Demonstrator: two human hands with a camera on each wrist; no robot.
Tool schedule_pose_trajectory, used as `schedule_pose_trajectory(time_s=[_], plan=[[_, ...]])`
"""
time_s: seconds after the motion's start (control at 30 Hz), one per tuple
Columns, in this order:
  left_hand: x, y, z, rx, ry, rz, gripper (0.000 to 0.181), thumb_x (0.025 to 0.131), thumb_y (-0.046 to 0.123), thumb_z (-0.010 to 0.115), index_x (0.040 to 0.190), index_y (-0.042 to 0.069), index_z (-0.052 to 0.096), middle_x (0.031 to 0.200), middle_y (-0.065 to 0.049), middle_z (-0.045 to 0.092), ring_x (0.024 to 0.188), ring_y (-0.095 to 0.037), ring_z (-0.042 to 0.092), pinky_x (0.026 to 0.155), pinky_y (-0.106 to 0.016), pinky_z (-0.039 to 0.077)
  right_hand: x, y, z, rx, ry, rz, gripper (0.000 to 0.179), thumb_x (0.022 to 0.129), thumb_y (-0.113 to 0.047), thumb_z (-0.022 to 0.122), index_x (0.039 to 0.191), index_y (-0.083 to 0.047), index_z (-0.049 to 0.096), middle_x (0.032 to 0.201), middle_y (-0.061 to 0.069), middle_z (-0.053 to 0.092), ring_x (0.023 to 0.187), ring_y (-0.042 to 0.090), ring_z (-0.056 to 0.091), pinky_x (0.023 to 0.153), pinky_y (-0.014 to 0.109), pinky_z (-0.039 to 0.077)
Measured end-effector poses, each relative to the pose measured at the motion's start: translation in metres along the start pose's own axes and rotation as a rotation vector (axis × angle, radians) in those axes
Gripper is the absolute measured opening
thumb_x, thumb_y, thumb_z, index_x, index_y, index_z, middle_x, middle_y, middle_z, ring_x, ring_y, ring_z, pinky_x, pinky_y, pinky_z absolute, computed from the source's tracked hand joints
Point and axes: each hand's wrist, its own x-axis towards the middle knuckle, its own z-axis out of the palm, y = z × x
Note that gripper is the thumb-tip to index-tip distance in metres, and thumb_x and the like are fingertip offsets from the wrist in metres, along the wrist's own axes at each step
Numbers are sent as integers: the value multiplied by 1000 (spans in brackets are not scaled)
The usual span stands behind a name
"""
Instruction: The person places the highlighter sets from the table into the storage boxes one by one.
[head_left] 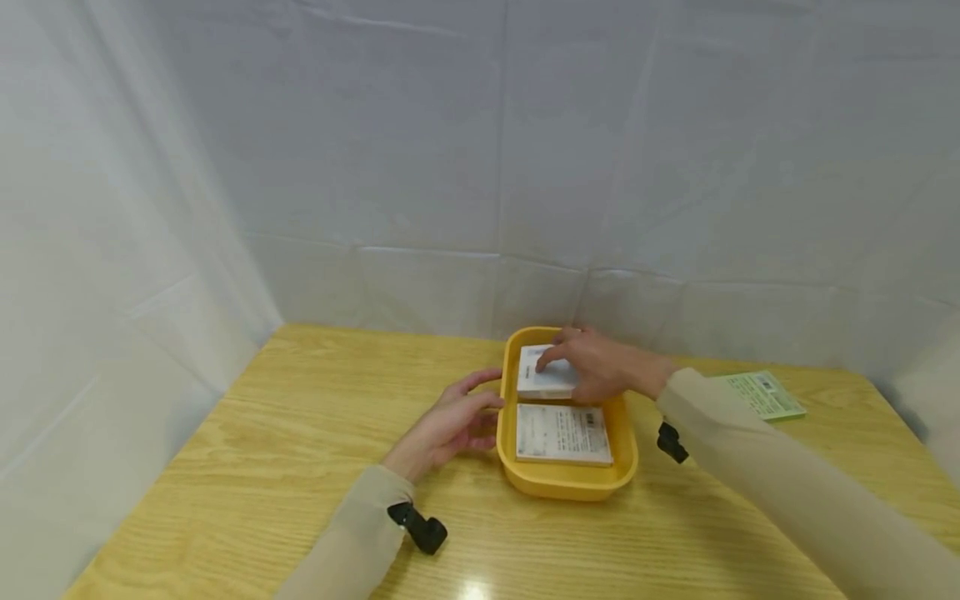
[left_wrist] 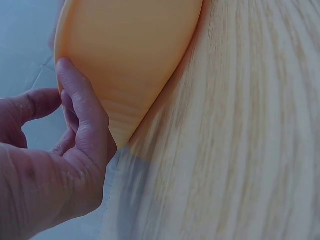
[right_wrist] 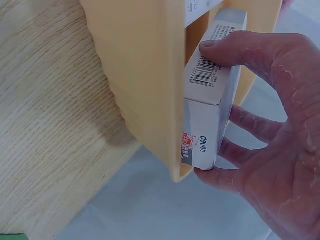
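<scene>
A yellow plastic basket (head_left: pixel 570 490) stands on the table. In its far half lies a small white box (head_left: pixel 536 383), printed with a barcode and lettering in the right wrist view. My right hand (right_wrist: pixel 280 100) grips this box, thumb on the barcode face and fingers along other sides. Nearer me in the basket lies a pale booklet-like item (head_left: pixel 562 433) with printed text and a barcode. My left hand (head_left: pixel 453 419) is at the basket's left side, its fingertips against the outer wall (left_wrist: pixel 125 50) in the left wrist view.
A light green printed booklet or pad (head_left: pixel 763 393) lies on the wooden table (head_left: pixel 315 417) to the right, partly behind the right sleeve. A pale sheet (head_left: pixel 450 167) hangs behind the table's far edge and along its left side.
</scene>
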Motion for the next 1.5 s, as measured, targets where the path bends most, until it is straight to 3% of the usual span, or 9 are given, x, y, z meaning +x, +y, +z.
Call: schedule_pose_trajectory(time_s=[0.4,0.7,1.23,1.5], plan=[[1,0,-1,-15,-3,0,56,97,15,59,151,24,47,131,-15,62,88,-17,64,63,-26,56,5,3,5,-16,-47,20,54,81,-12,76,133,-26,68,146,15,55,127,34,54,112,54,44],[1,-2,-2,-21,-3,-10,56,97,16,59,151,25,47,130,-13,62,89,-17,64,64,-27,57,11,9,13,11,-46,-36,55,79,-11,77,132,-22,67,132,11,61,113,25,56,108,47,47],[2,-1,-4,-13,-3,-7,57,96,15,59,151,25,46,128,-13,62,88,-18,64,62,-26,55,13,0,14,14,-93,47,55,85,-10,78,135,-24,60,144,14,54,124,29,55,115,51,43],[2,-3,-5,-14,-6,5,57,96,15,59,151,24,46,124,-12,63,86,-18,63,62,-26,54,14,-4,14,26,-91,37,54,85,-9,77,135,-24,60,144,14,54,122,30,55,115,52,42]])
